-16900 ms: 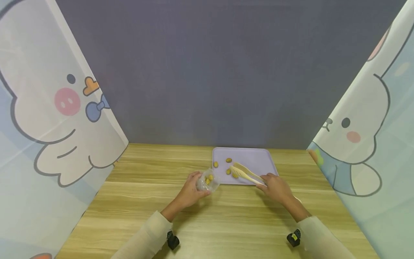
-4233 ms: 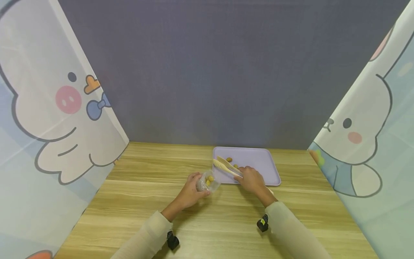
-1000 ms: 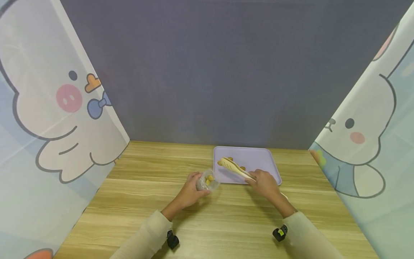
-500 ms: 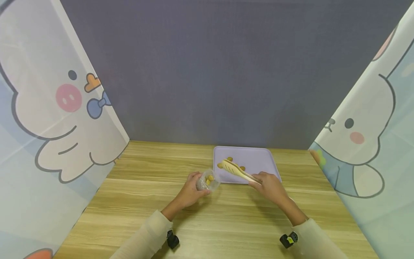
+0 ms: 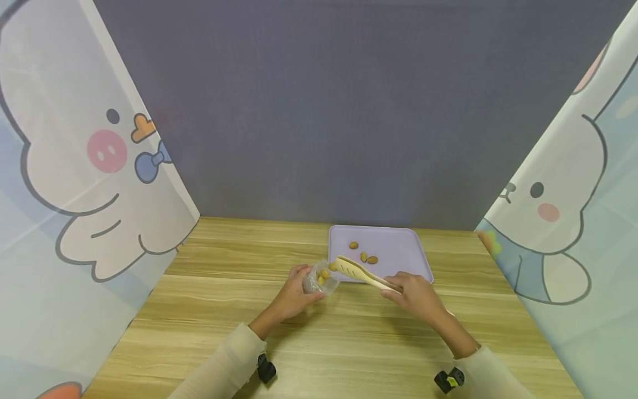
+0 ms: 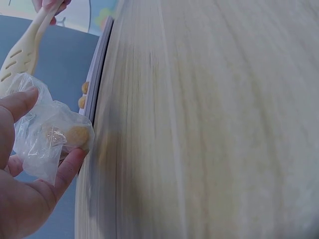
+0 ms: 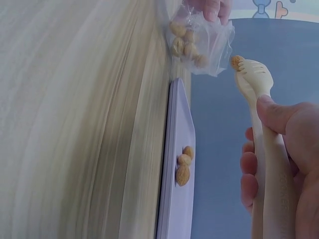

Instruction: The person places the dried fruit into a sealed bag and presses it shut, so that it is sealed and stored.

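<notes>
My left hand (image 5: 295,293) holds a clear plastic bag (image 6: 47,127) by its side, its mouth tilted toward the tray. Several brown walnuts (image 7: 185,42) lie inside it. My right hand (image 5: 417,296) grips cream-coloured tongs (image 7: 256,79) with slotted heads. Between the tong tips is a single walnut (image 7: 237,62), just outside the bag's mouth and above the tray's near left corner. Three more walnuts (image 5: 364,257) lie on the lilac tray (image 5: 399,249); in the right wrist view they line up along its surface.
The wooden table (image 5: 239,255) extends on both sides of the tray and in front of it. A dark grey panel (image 5: 319,111) stands behind, and printed cartoon curtains (image 5: 65,277) flank the left and right.
The tongs lifted a walnut from the tray's left part and brought it down toward the bag. Earlier, more walnuts lay on the tray. The left hand and bag stay in place.
</notes>
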A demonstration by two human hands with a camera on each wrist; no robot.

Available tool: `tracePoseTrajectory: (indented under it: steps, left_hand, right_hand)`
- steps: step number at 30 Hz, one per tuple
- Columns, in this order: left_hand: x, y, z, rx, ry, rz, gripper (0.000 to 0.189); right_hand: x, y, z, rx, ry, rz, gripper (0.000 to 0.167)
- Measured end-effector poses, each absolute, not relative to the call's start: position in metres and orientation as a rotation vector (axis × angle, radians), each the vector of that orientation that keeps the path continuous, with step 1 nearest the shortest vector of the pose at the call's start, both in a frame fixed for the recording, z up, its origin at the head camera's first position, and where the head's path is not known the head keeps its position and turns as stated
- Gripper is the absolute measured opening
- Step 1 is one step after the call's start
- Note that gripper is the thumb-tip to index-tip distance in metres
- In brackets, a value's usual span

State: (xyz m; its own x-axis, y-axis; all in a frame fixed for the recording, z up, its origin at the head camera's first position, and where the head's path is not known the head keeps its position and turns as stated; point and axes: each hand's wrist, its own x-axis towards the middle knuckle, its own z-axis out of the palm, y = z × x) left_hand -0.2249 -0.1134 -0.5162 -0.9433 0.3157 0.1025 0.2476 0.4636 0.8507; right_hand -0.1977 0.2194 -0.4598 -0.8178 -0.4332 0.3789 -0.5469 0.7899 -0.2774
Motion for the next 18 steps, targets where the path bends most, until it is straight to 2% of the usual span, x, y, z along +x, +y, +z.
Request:
tracePoseTrajectory:
  steps: [18]
  left_hand:
    - [-0.2259,-0.1101,-0.5166,0.519,2.614,1.508,0.074]
  right_hand:
    - [-0.1973,0.2136,-0.4594,0.728,-2.77,0.597,0.033]
